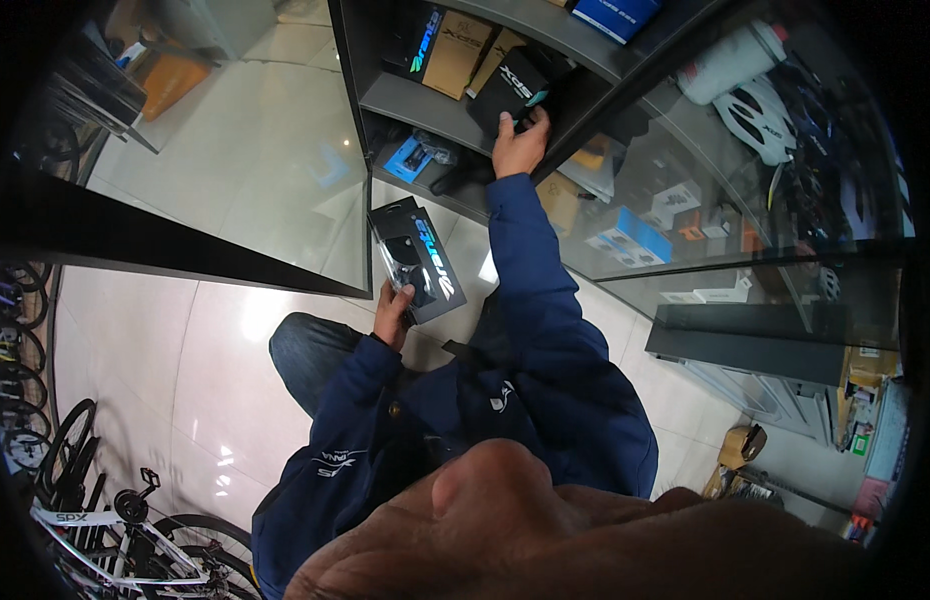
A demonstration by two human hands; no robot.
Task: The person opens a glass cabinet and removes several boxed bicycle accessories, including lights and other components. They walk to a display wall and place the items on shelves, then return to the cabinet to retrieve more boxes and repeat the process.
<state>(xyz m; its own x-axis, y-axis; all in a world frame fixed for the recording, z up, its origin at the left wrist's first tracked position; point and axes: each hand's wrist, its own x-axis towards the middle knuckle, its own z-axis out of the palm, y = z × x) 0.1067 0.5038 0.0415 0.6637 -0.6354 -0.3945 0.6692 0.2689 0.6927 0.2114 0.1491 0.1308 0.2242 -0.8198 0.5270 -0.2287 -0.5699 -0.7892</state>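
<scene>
My left hand (392,312) is closed round the lower edge of a black box (431,262) with blue and white print. A clear window in that box shows a dark, smooth thing whose kind I cannot make out. Up on the cabinet shelf (425,115), my right hand (522,147) grips the near end of another black box (507,92) with white print, thumb on one side and fingers on the other. That box sits tilted against a brown cardboard box (457,55) with a dark printed box (415,42) to its left.
A glass door (275,150) with a black frame stands open at left. The lower shelf holds a blue-backed package (410,155). At right, glass shelves hold a white helmet (755,120) and a blue-and-white box (630,238). A white bicycle (105,530) stands at lower left.
</scene>
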